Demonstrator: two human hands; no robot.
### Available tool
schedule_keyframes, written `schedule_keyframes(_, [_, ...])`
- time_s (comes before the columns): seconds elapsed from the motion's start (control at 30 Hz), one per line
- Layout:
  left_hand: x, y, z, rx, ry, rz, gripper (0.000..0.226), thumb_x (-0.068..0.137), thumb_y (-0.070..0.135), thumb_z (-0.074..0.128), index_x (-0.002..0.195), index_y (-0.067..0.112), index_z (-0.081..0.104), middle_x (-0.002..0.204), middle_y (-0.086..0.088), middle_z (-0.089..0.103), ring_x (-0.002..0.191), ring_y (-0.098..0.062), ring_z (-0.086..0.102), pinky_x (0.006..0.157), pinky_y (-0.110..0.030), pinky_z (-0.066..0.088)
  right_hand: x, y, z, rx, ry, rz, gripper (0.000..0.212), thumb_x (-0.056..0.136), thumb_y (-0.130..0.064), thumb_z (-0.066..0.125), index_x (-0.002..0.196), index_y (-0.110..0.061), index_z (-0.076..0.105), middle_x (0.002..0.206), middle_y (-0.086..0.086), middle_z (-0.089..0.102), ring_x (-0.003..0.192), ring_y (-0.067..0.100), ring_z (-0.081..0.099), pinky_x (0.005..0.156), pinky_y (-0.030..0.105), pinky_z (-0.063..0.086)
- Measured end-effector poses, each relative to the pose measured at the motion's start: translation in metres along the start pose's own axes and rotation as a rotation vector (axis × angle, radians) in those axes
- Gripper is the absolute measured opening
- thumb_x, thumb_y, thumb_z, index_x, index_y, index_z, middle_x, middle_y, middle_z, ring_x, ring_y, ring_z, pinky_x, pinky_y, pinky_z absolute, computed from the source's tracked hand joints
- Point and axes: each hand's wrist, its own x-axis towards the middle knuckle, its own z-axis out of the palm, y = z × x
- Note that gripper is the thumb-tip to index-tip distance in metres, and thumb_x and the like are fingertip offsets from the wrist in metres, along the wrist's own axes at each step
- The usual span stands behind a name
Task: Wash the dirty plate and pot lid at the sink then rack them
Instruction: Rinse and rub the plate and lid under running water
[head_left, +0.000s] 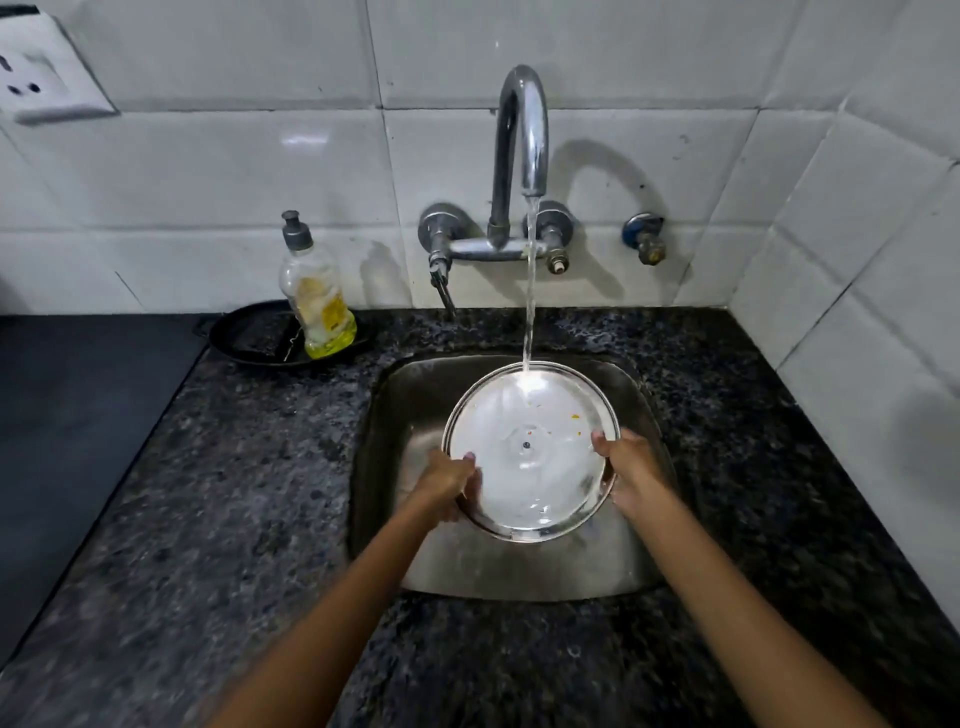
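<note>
A round steel pot lid (530, 452), underside up with a small screw at its centre and a few orange food specks, is held over the steel sink (395, 415). My left hand (447, 483) grips its left rim and my right hand (631, 475) grips its right rim. Water runs from the chrome tap (522, 140) onto the lid's far edge. No plate shows in this view.
A dish soap bottle (314, 296) with yellow liquid stands in a black dish (244, 338) at the back left of the dark granite counter (208, 493). White tiled walls close the back and right. A wall socket (41, 73) sits at the upper left.
</note>
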Motion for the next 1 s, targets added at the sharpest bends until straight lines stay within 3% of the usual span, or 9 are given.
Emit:
schedule_keyframes(0.13, [-0.004, 0.002, -0.009, -0.288, 0.090, 0.103, 0.026, 0.083, -0.005, 0.044, 0.072, 0.012, 0.061, 0.050, -0.001, 0.059, 0.041, -0.011, 0.050, 0.037, -0.017, 0.042, 0.007, 0.017, 0.002, -0.083, 0.030, 0.073, 0.023, 0.089, -0.005, 0.051, 0.111, 0.001, 0.053, 0.085, 0.016, 0.060, 0.066, 0.025, 0.055, 0.059, 0.034, 0.046])
schedule_keyframes(0.2, [-0.005, 0.004, -0.020, -0.378, 0.116, 0.074, 0.031, 0.078, -0.011, 0.042, 0.071, 0.013, 0.060, 0.052, -0.003, 0.058, 0.037, -0.012, 0.052, 0.036, -0.018, 0.044, 0.003, 0.027, 0.005, -0.456, 0.058, -0.041, 0.037, 0.084, -0.006, 0.055, 0.119, 0.002, 0.045, 0.109, 0.022, 0.059, 0.093, 0.036, 0.060, 0.075, 0.044, 0.051])
schedule_keyframes(0.27, [-0.005, 0.004, -0.024, -0.408, 0.129, 0.086, 0.032, 0.078, -0.011, 0.040, 0.074, 0.013, 0.061, 0.061, -0.009, 0.058, 0.039, -0.016, 0.054, 0.037, -0.021, 0.047, -0.007, 0.038, 0.009, -0.975, 0.076, -0.286, 0.061, 0.085, -0.014, 0.054, 0.138, -0.002, 0.028, 0.146, 0.023, 0.032, 0.133, 0.038, 0.035, 0.110, 0.047, 0.029])
schedule_keyframes(0.33, [-0.008, 0.005, -0.024, -0.421, 0.145, 0.096, 0.033, 0.080, -0.009, 0.039, 0.075, 0.015, 0.062, 0.065, -0.011, 0.059, 0.047, -0.022, 0.055, 0.041, -0.024, 0.049, -0.026, 0.048, 0.022, -1.297, 0.045, -0.638, 0.061, 0.089, -0.032, 0.042, 0.143, -0.011, 0.022, 0.157, 0.015, 0.011, 0.145, 0.033, 0.009, 0.114, 0.050, -0.004])
schedule_keyframes(0.4, [-0.010, 0.006, -0.023, -0.433, 0.139, 0.122, 0.035, 0.081, -0.007, 0.040, 0.076, 0.017, 0.065, 0.069, -0.012, 0.063, 0.055, -0.025, 0.058, 0.049, -0.028, 0.052, -0.040, 0.048, 0.047, -1.346, -0.158, -0.789, 0.057, 0.091, -0.040, 0.030, 0.143, -0.017, 0.026, 0.158, 0.007, 0.013, 0.146, 0.028, 0.005, 0.111, 0.056, -0.012])
schedule_keyframes(0.5, [-0.013, 0.011, -0.019, -0.414, 0.102, 0.172, 0.035, 0.077, -0.006, 0.045, 0.078, 0.019, 0.070, 0.083, -0.016, 0.068, 0.075, -0.030, 0.063, 0.067, -0.037, 0.051, -0.033, 0.041, 0.084, -1.332, -0.448, -0.789, 0.052, 0.097, -0.037, 0.026, 0.146, -0.023, 0.015, 0.159, 0.000, 0.004, 0.146, 0.019, -0.001, 0.114, 0.061, -0.001])
schedule_keyframes(0.73, [-0.015, 0.013, -0.032, -0.424, 0.142, 0.259, 0.040, 0.078, -0.004, 0.047, 0.072, 0.025, 0.074, 0.074, -0.004, 0.072, 0.070, -0.023, 0.064, 0.066, -0.037, 0.055, 0.033, 0.024, 0.054, -1.503, -0.135, -0.832, 0.076, 0.080, -0.058, -0.005, 0.146, -0.020, -0.004, 0.159, 0.003, -0.006, 0.146, 0.022, -0.008, 0.115, 0.050, -0.009])
schedule_keyframes(0.87, [-0.003, -0.006, -0.038, -0.614, 0.225, 0.130, 0.039, 0.082, -0.013, 0.043, 0.095, 0.012, 0.069, 0.063, 0.000, 0.069, 0.056, -0.015, 0.063, 0.048, -0.020, 0.054, -0.001, 0.049, 0.027, -1.556, -0.176, -0.845, 0.086, 0.080, -0.063, -0.010, 0.146, -0.014, 0.014, 0.158, 0.007, 0.005, 0.146, 0.024, -0.002, 0.109, 0.044, -0.025])
schedule_keyframes(1.0, [0.007, -0.022, -0.028, -0.757, 0.168, -0.104, 0.033, 0.081, -0.016, 0.032, 0.071, 0.003, 0.057, 0.033, 0.003, 0.052, 0.027, -0.008, 0.046, 0.034, -0.015, 0.043, -0.037, 0.032, 0.018, -1.678, -0.362, -1.014, 0.086, 0.082, -0.069, -0.003, 0.125, -0.020, 0.055, 0.140, 0.006, 0.051, 0.136, 0.032, 0.037, 0.110, 0.058, -0.004])
